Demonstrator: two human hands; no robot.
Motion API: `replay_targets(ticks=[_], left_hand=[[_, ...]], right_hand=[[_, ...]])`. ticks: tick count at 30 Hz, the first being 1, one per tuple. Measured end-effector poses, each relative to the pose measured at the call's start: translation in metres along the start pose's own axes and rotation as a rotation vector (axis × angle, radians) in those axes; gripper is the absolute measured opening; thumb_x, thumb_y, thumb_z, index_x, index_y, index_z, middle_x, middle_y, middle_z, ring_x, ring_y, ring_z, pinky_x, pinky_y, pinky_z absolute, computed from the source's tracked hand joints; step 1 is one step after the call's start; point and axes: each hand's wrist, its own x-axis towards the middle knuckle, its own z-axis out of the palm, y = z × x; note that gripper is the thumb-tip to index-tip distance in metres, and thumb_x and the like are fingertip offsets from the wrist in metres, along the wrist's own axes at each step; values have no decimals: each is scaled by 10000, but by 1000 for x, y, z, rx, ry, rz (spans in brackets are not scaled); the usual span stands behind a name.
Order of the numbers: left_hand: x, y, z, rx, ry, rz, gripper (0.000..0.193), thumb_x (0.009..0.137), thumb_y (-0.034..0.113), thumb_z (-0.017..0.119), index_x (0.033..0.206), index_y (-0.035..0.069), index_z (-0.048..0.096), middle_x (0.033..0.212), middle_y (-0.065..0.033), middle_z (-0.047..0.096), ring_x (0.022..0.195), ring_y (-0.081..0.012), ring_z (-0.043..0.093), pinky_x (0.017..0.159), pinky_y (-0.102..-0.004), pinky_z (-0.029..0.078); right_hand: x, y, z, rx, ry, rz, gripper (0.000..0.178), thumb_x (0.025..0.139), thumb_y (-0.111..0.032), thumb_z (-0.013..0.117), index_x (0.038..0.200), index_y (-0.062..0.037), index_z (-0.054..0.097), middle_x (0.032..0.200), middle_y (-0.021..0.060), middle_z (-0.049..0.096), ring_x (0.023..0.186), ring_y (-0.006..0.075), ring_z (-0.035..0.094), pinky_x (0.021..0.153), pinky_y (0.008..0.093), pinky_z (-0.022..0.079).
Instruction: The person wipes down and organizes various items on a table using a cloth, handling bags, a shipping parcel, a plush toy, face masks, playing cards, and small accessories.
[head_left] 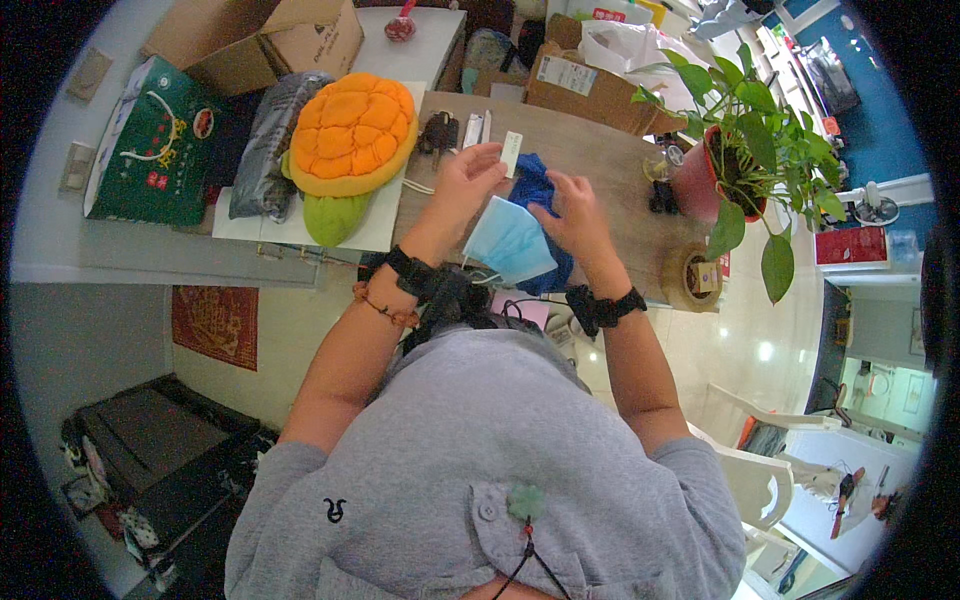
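Note:
A light blue face mask (510, 243) with white ear loops lies at the table's near edge, between my two hands. Under and behind it is a crumpled dark blue cloth (536, 178). My left hand (468, 188) is up and left of the mask, fingers stretched out, with their tips beside a small white card (511, 152). Whether they touch the card I cannot tell. My right hand (578, 215) hovers by the cloth and the mask's right side, thumb and forefinger apart. Nothing shows held in either hand.
Left stands an orange and green turtle-shaped plush (355, 135), beside a grey plastic package (272, 150) and a green gift box (150, 145). A potted plant (700, 178) and a tape roll (690, 278) are at right. Cardboard boxes (575, 92) stand behind; black keys (438, 132) lie on the table.

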Motion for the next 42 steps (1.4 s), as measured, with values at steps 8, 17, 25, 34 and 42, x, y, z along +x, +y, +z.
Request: replay_targets(ticks=[8, 17, 25, 34, 42], left_hand=[[1, -50, -2, 124, 5, -53, 476, 878, 106, 673, 1292, -4, 468, 1119, -149, 598, 939, -193, 639, 814, -302, 538], [7, -67, -2, 179, 20, -86, 447, 871, 109, 674, 1254, 0, 470, 1123, -125, 605, 957, -179, 621, 818, -299, 526], [-7, -49, -14, 904, -45, 349, 577, 814, 139, 708, 1318, 15, 456, 1306, -226, 489, 1229, -352, 480, 1042, -406, 394], [-29, -66, -22, 1074, -220, 400, 605, 753, 84, 704, 1313, 27, 483, 1428, -270, 349, 1327, -441, 342, 1109, -460, 304], [-26, -59, -28, 1143, -230, 331, 597, 769, 109, 702, 1317, 33, 479, 1444, -272, 335, 1345, -434, 317, 1124, -471, 277]], right_hand=[[4, 53, -54, -234, 95, 147, 216, 785, -88, 624, 993, -70, 678, 1021, 139, 642, 902, 327, 626, 781, 401, 513], [19, -7, -15, 53, 72, 113, 335, 763, -187, 739, 1047, -25, 660, 943, 181, 666, 817, 296, 659, 716, 374, 533], [110, 30, 68, 415, -222, 377, 470, 721, -277, 781, 1089, -11, 660, 866, 169, 707, 774, 258, 693, 686, 362, 550], [142, 30, 85, 76, -322, 290, 541, 743, -370, 764, 1107, 16, 658, 920, 209, 698, 884, 320, 683, 795, 379, 537], [64, 21, -51, -120, 301, 81, 235, 802, -153, 677, 966, 16, 682, 833, 199, 681, 775, 322, 663, 723, 408, 526]])
